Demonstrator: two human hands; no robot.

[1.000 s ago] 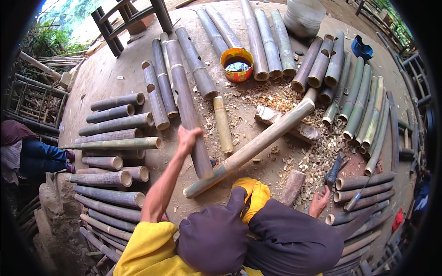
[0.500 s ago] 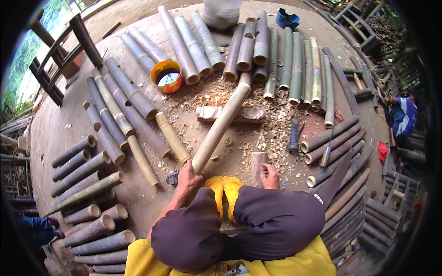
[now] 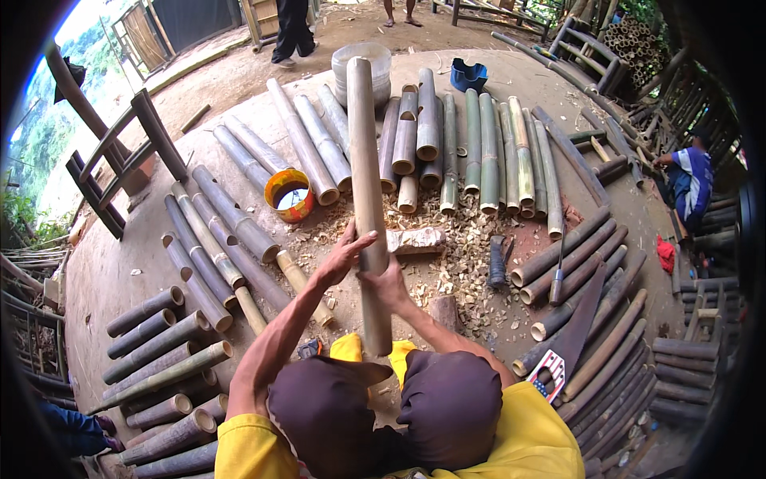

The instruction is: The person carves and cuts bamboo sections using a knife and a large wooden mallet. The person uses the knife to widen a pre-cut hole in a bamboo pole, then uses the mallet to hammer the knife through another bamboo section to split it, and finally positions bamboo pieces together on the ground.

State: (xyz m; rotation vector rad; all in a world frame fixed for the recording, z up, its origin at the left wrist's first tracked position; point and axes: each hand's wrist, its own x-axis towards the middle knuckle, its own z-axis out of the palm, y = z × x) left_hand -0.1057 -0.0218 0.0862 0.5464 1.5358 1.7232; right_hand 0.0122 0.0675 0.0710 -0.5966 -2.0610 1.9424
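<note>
A long pale-brown bamboo pole [image 3: 365, 152] stands nearly upright in front of me, its lower end close to my yellow footwear [image 3: 346, 346]. My left hand [image 3: 345, 254] is on its left side, thumb across the front and fingers partly behind. Slightly lower, my right hand [image 3: 388, 286] wraps it from the right. Beyond the pole lies a chipped wooden block [image 3: 416, 241] among wood shavings [image 3: 464, 279]. A short round piece of wood [image 3: 444, 311] is near my right knee.
Bamboo lengths [image 3: 231, 211] fan out left, ahead and right. A yellow-orange bucket [image 3: 289, 195] holds dark liquid. On the right are a handsaw [image 3: 576, 331], a thin tool [image 3: 557, 283] and a black-wrapped tool [image 3: 497, 262]. A person in blue [image 3: 691, 182] is at far right.
The bamboo pole has gone from leaning across the block to nearly upright. My right hand has left the short round wood and now grips the pole; my left hand has moved up and forward.
</note>
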